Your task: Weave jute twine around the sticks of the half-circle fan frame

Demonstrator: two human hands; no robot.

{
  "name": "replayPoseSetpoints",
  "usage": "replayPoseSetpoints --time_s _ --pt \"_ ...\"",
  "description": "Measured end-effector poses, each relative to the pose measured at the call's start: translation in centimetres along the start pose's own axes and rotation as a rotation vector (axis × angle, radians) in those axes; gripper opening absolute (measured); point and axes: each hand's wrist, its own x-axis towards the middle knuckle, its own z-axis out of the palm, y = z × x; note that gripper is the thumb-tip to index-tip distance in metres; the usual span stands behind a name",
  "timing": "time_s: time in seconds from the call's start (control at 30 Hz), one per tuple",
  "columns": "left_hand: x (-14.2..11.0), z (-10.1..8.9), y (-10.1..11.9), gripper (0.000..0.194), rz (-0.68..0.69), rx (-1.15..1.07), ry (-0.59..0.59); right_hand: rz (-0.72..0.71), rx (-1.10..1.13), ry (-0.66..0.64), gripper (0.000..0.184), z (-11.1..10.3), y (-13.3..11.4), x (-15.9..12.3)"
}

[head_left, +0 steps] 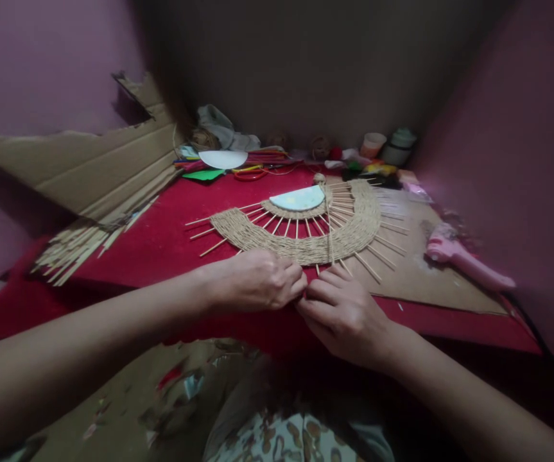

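Both hands meet at the near edge of a half-round woven piece, with twine bands (305,250) worked across thin wooden sticks (368,268) that fan outward. My left hand (262,280) is closed, its fingertips pressed together just below the lower band. Beside it, my right hand (346,314) is also closed, fingers pinched near the stick ends. A strand of twine (329,224) runs from a small twine ball (320,179) down across the piece to my right fingers. What lies between the left fingertips is hidden. A pale blue half-disc (298,199) sits at the piece's centre.
A cardboard sheet (431,285) lies under the right side, with a pink glue gun (464,256) on it. Loose sticks (74,247) are piled left, beside upright cardboard (113,173). Red-handled scissors (250,173), a white half-disc (223,159) and a cup (373,145) stand at the back.
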Motion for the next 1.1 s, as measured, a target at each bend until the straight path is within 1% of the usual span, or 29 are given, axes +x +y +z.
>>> replayPoseSetpoints --time_s 0.1,0.23,0.37,0.43,0.53,0.57,0.67,0.7,0.77,0.87,0.97,1.1 --pt "-0.4 0.0 -0.5 0.023 -0.007 -0.057 0.010 0.034 0.039 -0.004 0.022 -0.3 0.2 0.0" --pt "-0.8 0.1 -0.8 0.022 -0.060 -0.163 0.005 0.186 0.061 -0.012 0.020 -1.3 1.2 0.8" --pt "-0.8 -0.2 -0.8 0.022 -0.179 -0.254 0.015 0.344 -0.009 -0.143 0.019 -2.1 2.7 1.9" --pt "-1.1 -0.5 -1.0 0.023 -0.299 -0.309 0.012 0.395 -0.058 -0.187 0.019 -2.2 3.4 2.1" --pt "-2.6 -0.4 -2.2 0.024 -0.530 -0.366 0.009 0.424 -0.075 -0.188 0.019 -1.9 3.8 1.8" --pt "-3.4 -0.1 -2.9 0.027 -0.600 -0.387 -0.016 0.428 -0.071 -0.183 0.018 -1.8 3.8 1.6" --pt "-6.0 1.5 -4.8 0.046 -0.810 -0.410 -0.075 0.418 -0.052 -0.161 0.018 -1.4 3.8 1.1" --pt "-6.8 2.1 -5.3 0.050 -0.854 -0.411 -0.091 0.408 -0.040 -0.149 0.018 -1.3 3.8 1.0" --pt "-7.9 3.0 -6.0 0.050 -0.884 -0.429 -0.127 0.404 -0.018 -0.132 0.017 -1.1 3.8 0.9" --pt "-8.5 3.5 -6.3 0.049 -0.901 -0.431 -0.126 0.418 0.010 -0.153 0.017 -0.9 4.0 1.1" --pt "-8.7 3.7 -6.5 0.048 -0.880 -0.453 -0.097 0.409 0.035 -0.200 0.017 -0.7 4.3 1.5" --pt "-9.5 4.8 -6.9 0.045 -0.842 -0.508 -0.082 0.421 0.028 -0.193 0.017 -0.8 4.4 2.3"
